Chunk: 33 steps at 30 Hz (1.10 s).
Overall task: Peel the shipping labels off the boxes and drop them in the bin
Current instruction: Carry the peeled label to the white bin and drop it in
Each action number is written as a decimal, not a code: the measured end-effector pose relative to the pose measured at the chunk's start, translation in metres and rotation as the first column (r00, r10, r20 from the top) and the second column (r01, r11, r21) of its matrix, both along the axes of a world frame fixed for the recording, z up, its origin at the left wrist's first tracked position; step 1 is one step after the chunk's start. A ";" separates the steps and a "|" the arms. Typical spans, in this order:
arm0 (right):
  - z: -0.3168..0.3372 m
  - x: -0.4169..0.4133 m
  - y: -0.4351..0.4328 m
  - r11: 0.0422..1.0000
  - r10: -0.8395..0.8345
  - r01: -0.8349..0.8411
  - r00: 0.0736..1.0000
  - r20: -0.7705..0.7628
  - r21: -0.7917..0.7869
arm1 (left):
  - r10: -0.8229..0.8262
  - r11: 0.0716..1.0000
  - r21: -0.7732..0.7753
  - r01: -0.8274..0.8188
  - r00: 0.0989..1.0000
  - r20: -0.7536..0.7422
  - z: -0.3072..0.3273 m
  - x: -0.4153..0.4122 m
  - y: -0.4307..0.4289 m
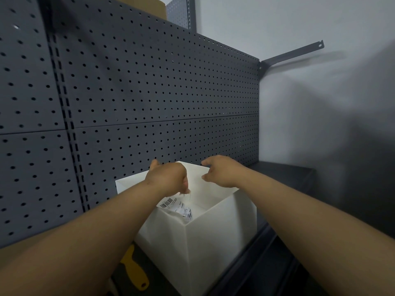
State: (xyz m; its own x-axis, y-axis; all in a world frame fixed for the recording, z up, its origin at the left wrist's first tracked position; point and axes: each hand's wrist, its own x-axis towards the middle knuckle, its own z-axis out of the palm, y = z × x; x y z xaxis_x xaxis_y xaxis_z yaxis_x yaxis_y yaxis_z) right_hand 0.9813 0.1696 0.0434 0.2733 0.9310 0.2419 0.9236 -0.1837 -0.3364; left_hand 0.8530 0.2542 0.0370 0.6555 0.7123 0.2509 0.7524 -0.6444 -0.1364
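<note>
Forearms (89,238) reach over the white bin (215,238), with crumpled labels (173,204) inside. Left hand (168,176) curls downward, and I cannot tell what its grip holds. Right hand (222,174) hangs loose and empty. Sticky backing may cling and drag a label back out.

No words can be read: only a barcode shows on the crumpled shipping label (168,203) (inside the white bin (215,242)).

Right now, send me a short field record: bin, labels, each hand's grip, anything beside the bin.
bin: white, open top, on dark shelf, pegboard behind
labels: crumpled inside bin, barcode showing
left hand: above bin, fingers curled downward; grip on a label unclear
right hand: above far rim, fingers loosely curled, holding nothing
tool: yellow handle, left of bin
</note>
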 end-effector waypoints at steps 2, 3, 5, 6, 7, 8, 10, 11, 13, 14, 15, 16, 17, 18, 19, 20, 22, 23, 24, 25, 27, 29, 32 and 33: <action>-0.001 0.001 0.001 1.000 -0.001 0.001 1.000 -0.005 -0.003 | 0.006 1.000 0.027 -0.006 1.000 -0.002 0.000 0.000 0.000; -0.001 0.001 0.002 1.000 -0.002 0.002 1.000 -0.005 -0.005 | 0.011 0.999 0.041 -0.011 1.000 -0.005 0.000 0.000 -0.001; -0.002 0.003 0.004 1.000 -0.002 0.002 1.000 0.000 -0.008 | 0.007 0.998 0.062 -0.007 1.000 -0.008 0.000 0.000 -0.002; -0.003 0.004 0.005 1.000 -0.002 0.002 1.000 0.003 -0.009 | 0.005 0.998 0.066 -0.005 1.000 -0.004 -0.001 0.000 -0.002; -0.003 0.004 0.006 1.000 -0.002 0.002 1.000 0.003 -0.010 | 0.005 0.998 0.068 -0.005 1.000 0.002 -0.001 0.000 -0.001; -0.003 0.004 0.006 1.000 -0.003 0.003 1.000 0.002 -0.013 | 0.008 0.997 0.070 -0.009 1.000 0.007 -0.002 0.000 0.000; -0.003 0.004 0.005 1.000 -0.005 0.005 1.000 0.000 -0.016 | 0.022 0.997 0.078 -0.021 1.000 -0.009 -0.002 0.000 0.002; -0.003 0.004 0.005 1.000 -0.003 0.003 1.000 -0.002 -0.017 | 0.027 0.997 0.079 -0.024 0.999 -0.026 -0.002 0.001 0.003; -0.002 0.004 0.004 1.000 0.000 0.000 1.000 -0.006 -0.019 | 0.024 0.999 0.037 -0.023 0.999 -0.032 -0.002 0.001 0.004; -0.002 0.004 0.003 1.000 -0.001 0.001 1.000 -0.005 -0.021 | 0.019 1.000 0.006 -0.019 1.000 -0.021 -0.002 0.001 0.004; -0.002 0.004 0.002 1.000 -0.002 0.002 1.000 -0.002 -0.022 | 0.015 1.000 -0.017 -0.015 1.000 -0.008 -0.002 0.001 0.005; -0.002 0.004 0.002 1.000 -0.004 0.004 1.000 0.001 -0.022 | 0.011 1.000 -0.028 -0.011 1.000 0.006 -0.002 0.002 0.005; -0.002 0.004 0.002 1.000 -0.005 0.005 1.000 0.003 -0.021 | 0.010 0.999 -0.031 -0.009 1.000 0.015 -0.002 0.002 0.006; -0.003 0.004 0.003 1.000 -0.004 0.004 1.000 0.002 -0.016 | 0.012 0.999 -0.033 -0.012 1.000 0.018 -0.002 0.003 0.006; -0.003 0.004 0.004 1.000 0.002 -0.002 1.000 -0.001 -0.004 | 0.017 0.999 -0.035 -0.016 1.000 0.019 -0.002 0.004 0.006; -0.003 0.004 0.004 1.000 0.012 -0.011 1.000 -0.014 0.008 | 0.020 0.999 -0.037 -0.019 1.000 0.023 -0.002 0.005 0.005; -0.003 0.001 0.005 0.999 0.044 -0.042 0.997 -0.068 0.017 | 0.025 0.999 -0.029 -0.024 0.999 0.035 -0.002 0.005 0.004; -0.002 0.000 0.004 0.998 0.067 -0.065 0.993 -0.095 0.020 | 0.030 0.999 -0.025 -0.029 0.999 0.041 -0.002 0.006 0.004; -0.002 -0.002 0.003 0.996 0.091 -0.089 0.989 -0.116 0.023 | 0.035 0.999 -0.021 -0.034 0.998 0.049 -0.002 0.005 0.004; -0.002 -0.003 0.002 0.993 0.113 -0.110 0.985 -0.129 0.028 | 0.037 0.999 -0.019 -0.036 0.998 0.055 -0.002 0.005 0.004; -0.002 -0.004 0.003 0.992 0.124 -0.121 0.982 -0.143 0.032 | 0.036 0.999 -0.015 -0.035 0.998 0.056 -0.003 0.004 0.004; -0.002 -0.005 0.004 0.994 0.110 -0.108 0.981 -0.159 0.020 | 0.038 0.999 -0.025 -0.037 0.998 0.053 -0.003 0.003 0.005; -0.003 -0.003 0.007 0.996 0.084 -0.082 0.975 -0.206 0.017 | 0.056 0.997 -0.065 -0.052 0.997 0.060 -0.002 0.002 0.005; -0.004 -0.003 0.008 0.997 0.080 -0.076 0.971 -0.225 0.024 | 0.059 0.996 -0.074 -0.055 0.996 0.059 -0.002 0.001 0.005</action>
State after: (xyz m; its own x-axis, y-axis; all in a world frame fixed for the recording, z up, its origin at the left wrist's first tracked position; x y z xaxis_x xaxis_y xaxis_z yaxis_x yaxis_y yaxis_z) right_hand 0.9785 0.1777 0.0398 0.2491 0.9483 0.1967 0.8349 -0.1074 -0.5398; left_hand 0.8542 0.2593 0.0351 0.5981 0.7658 0.2360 0.7938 -0.6066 -0.0437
